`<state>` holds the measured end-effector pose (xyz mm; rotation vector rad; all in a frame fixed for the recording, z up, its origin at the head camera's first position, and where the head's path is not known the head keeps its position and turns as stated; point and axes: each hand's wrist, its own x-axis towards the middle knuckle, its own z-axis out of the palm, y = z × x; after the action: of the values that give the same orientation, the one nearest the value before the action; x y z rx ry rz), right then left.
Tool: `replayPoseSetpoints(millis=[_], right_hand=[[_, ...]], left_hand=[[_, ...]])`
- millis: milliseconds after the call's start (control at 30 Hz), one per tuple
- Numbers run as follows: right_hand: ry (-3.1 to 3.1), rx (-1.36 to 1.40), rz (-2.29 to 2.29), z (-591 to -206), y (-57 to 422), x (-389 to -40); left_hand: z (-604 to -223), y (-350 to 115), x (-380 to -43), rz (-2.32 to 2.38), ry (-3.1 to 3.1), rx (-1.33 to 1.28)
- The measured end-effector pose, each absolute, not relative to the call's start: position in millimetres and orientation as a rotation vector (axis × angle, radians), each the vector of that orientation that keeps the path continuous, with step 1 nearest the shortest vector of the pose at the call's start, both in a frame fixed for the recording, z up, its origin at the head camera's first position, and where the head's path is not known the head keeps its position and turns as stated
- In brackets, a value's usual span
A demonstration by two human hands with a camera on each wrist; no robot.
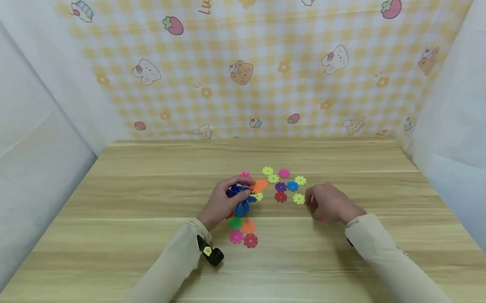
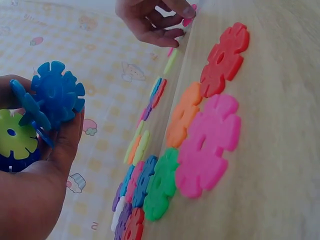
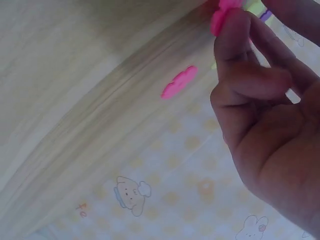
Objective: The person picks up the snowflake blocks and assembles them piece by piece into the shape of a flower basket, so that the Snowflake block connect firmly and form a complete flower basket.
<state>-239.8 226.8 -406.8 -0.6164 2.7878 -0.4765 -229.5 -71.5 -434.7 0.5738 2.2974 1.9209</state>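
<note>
Left hand (image 1: 219,201) is curled round a bunch of joined discs (image 2: 54,97), and one small pink disc (image 3: 218,22) is pinched by the fingertips of the right hand (image 1: 329,201). Both are held over a big wooden table (image 1: 299,288). The step in hand seems to be the picking up of one disc; for the next move, a snug pinch and a steady left hand look to be called for.

Between the two hands, eight discs are laid out (all are cut like flowers): four yellow discs (image 1: 298,198), one purple disc (image 1: 281,187), one blue disc (image 1: 292,186), one red disc (image 1: 280,196) and one bright pink disc (image 1: 284,173). By the left wrist, four more are laid close together: one green disc (image 1: 236,222), one orange disc (image 1: 249,226), one dark pink disc (image 1: 236,236) and one cherry red disc (image 1: 251,241). Others are partly hidden by the left hand, so they cannot be counted. In the bunch, the blue pieces are too tangled to be counted. One loose pink disc (image 3: 179,82) is seen near the right hand.
</note>
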Motion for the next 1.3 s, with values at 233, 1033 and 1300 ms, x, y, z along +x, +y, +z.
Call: replayPoseSetpoints(millis=[233,1033,1300], right_hand=[[2.833,-0.591,-0.464,-405.6,232.8,-237.1],[2.637,-0.765,-0.711,-407.8,232.2,-232.1],[2.544,-0.795,-1.027,-405.4,202.7,-228.0]], left_hand=[[-433.8,-70.7,-229.6,1.926,2.320,0.588],[-431.6,-70.2,-227.4,1.983,2.233,0.474],[-432.6,-71.2,-227.9,2.086,2.134,0.498]])
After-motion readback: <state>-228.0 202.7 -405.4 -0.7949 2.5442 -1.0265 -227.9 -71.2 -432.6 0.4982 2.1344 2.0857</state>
